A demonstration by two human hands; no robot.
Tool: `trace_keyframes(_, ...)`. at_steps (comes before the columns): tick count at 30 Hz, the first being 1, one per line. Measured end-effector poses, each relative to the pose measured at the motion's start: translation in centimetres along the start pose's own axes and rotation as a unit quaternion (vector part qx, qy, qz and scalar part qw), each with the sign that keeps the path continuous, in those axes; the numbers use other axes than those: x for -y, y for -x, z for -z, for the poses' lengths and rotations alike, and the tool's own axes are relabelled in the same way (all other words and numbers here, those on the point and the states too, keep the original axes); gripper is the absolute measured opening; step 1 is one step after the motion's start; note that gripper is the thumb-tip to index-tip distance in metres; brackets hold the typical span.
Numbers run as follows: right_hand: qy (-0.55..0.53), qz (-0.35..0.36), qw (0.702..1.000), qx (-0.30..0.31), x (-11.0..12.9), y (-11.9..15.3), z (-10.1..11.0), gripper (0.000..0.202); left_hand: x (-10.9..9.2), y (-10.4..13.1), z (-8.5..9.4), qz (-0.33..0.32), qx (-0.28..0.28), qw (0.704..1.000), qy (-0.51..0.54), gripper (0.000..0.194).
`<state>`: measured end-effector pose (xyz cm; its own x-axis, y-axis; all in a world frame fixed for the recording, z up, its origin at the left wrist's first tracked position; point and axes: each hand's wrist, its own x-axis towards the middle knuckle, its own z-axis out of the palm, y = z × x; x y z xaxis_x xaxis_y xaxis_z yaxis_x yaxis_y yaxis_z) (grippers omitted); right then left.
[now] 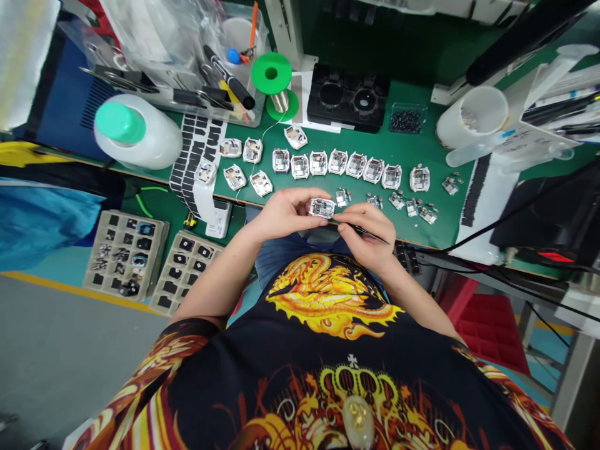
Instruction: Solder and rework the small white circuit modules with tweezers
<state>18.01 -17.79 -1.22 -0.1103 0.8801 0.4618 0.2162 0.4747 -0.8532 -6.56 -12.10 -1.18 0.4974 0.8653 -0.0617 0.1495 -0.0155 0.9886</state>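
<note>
My left hand [284,212] pinches a silver-white smartwatch case [322,207] with its inner electronics facing up, just over the table's front edge. In my right hand [370,236] is a thin dark tool that looks like tweezers [364,233]; its tip, close to the case's right side, is partly hidden by my fingers. Beyond my hands runs a row of similar watch cases [337,162] on the green mat. Small loose circuit modules [397,200] lie to the right of the held case. More open cases [234,177] are scattered to the left.
A green solder wire spool [272,73] stands at the back, beside a black fixture [347,98] and a small box of tiny black parts [408,119]. A white bottle [138,132] is at left, a white cup [472,117] at right. Compartment trays [160,259] sit lower left.
</note>
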Motion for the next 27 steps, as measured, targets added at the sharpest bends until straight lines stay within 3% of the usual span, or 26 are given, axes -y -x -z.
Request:
trace_keyframes(8,-0.033,-0.066,0.997,-0.015,0.4,-0.4,-0.7,0.017,0.4,0.1,0.0,-0.009,-0.007,1.000,-0.002,0.052)
trace_keyframes(16,-0.080,-0.138,0.987,0.007,0.1,0.0,-0.8,0.014,0.6,0.0,0.1,-0.011,-0.008,1.000,-0.005,0.051)
trace_keyframes(27,-0.046,-0.005,0.994,0.101,-0.2,-1.2,0.9,0.024,0.4,0.1,0.3,-0.014,0.008,1.000,-0.018,0.050)
